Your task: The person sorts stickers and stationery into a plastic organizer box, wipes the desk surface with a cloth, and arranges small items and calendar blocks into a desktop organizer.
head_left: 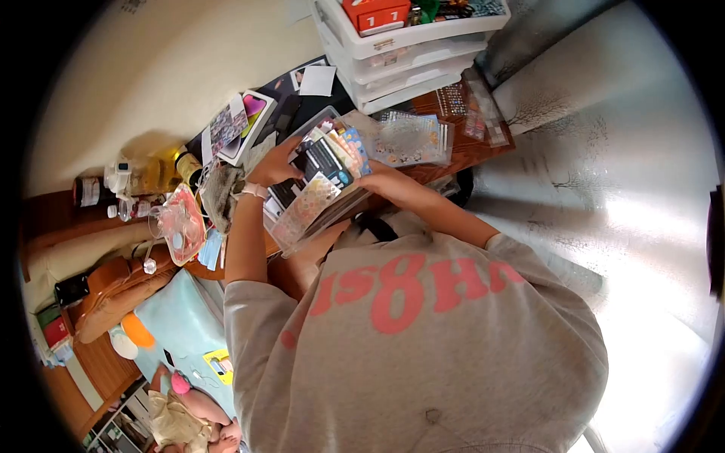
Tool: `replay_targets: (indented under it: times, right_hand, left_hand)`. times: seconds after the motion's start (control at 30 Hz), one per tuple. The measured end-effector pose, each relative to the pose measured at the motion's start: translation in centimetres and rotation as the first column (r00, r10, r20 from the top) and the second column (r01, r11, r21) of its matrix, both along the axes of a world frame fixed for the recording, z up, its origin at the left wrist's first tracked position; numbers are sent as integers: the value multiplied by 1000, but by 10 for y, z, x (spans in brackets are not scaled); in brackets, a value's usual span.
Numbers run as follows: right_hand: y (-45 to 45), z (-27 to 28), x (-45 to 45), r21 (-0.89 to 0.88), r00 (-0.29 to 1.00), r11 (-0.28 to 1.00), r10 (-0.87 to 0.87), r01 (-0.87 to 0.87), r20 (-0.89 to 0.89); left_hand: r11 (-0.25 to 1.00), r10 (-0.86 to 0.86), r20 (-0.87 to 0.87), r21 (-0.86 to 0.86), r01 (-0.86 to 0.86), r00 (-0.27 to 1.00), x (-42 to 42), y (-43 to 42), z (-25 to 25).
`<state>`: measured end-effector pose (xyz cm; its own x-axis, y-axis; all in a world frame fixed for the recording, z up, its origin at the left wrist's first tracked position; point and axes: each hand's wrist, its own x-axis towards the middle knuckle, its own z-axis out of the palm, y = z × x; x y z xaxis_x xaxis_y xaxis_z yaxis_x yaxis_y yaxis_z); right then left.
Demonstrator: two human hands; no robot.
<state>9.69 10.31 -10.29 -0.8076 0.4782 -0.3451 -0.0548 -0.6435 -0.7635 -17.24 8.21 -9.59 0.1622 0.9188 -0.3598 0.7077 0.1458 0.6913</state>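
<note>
- Drawer unit point(419, 60): on the bench point(483, 151), behind the sticker sheets point(411, 143); box point(377, 18) in its top.
- Packets point(325, 160): in the bin point(330, 112), left of the sheets.
- Phone box point(255, 124): behind the bin, to its left.
- Bed point(170, 302): left of the bench.

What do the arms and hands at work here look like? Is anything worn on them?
Both hands, left and right, are ungloved. The left wrist wears a pale pinkish band; the right wrist shows none. The grey shirt has short sleeves, leaving the forearms bare, and pinkish-red lettering. Rings are too small to tell.
</note>
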Motion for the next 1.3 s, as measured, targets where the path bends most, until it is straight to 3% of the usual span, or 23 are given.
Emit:
replay_targets:
  times: [0.03,0.07,0.13,0.17,0.2,0.27,0.3,0.4,0.43,0.47,0.53,0.63,0.67,0.73,0.77,0.87,0.9,0.97,1.03,1.1,1.17,1.3]
  right_hand:
    - [3,3,-2,39,999,999,15,-17,44]
    - [5,2,-6,36,999,999,23,-25,45]
    - [10,-1,-13,255,962,962,23,-95,273]
    - [9,-31,-16,476,961,873,-39,-100,274]
    - [9,-29,-18,476,961,873,-37,-102,274]
    - [5,-13,-24,675,793,644,-170,-359,585]
    - [3,-4,-28,717,727,534,-249,-448,640]
    - [-5,17,-41,690,618,430,-317,-583,720]
    - [-6,4,-45,731,611,293,-408,-616,679]
    - [-4,1,-50,731,609,294,-412,-616,678]
    - [2,3,-60,588,468,393,-363,-707,806]
    - [7,6,-68,519,398,459,-338,-722,853]
    - [4,7,-67,516,395,463,-338,-720,854]
    - [-7,10,-60,657,468,134,-598,-741,650]
    - [-11,11,-59,656,467,131,-601,-743,649]
    - [-29,10,-52,385,476,-289,-645,-876,598]
    - [-28,16,-46,400,550,-377,-587,-835,594]
    - [-15,-6,-41,449,621,-429,-566,-784,543]
    - [1,-16,-42,497,690,-479,-535,-724,488]
    - [13,-16,-41,763,824,-311,-246,-566,511]
    - [7,-18,-41,796,850,-303,-250,-523,463]
    - [-3,-11,-47,809,853,-295,-303,-509,426]
  left_hand:
    - [992,10,64,121,-18,998,6,-4,-3]
    - [993,18,65,118,-26,998,11,-11,-5]
    - [906,175,-227,418,-67,958,38,-39,14]
    - [887,217,-296,458,-61,930,55,-53,30]
    - [867,261,-361,496,-53,895,69,-68,43]
    - [897,247,-405,440,-50,880,78,-92,39]
    - [919,267,-443,383,-89,856,79,-101,39]
    - [954,260,-523,267,-134,812,69,-109,26]
    - [968,223,-606,231,-100,764,69,-110,23]
    - [978,185,-681,196,-66,708,68,-109,20]
    - [969,204,-646,238,-60,735,64,-105,16]
    - [955,182,-487,294,-36,854,52,-102,16]
    - [956,177,-487,292,-32,855,48,-103,16]
    - [932,214,-335,351,-90,918,39,-102,15]
    - [921,231,-286,374,-113,930,37,-102,15]
    - [931,242,-418,355,-87,876,40,-106,20]
    - [930,240,-416,356,-86,877,45,-109,17]
    - [968,200,-577,240,-70,792,59,-115,5]
    - [964,212,-613,258,-61,761,60,-115,-5]
    - [960,222,-649,276,-47,728,55,-112,-4]
    - [943,289,-428,282,-177,856,47,-108,11]
    - [982,163,-577,171,-77,800,55,-103,10]
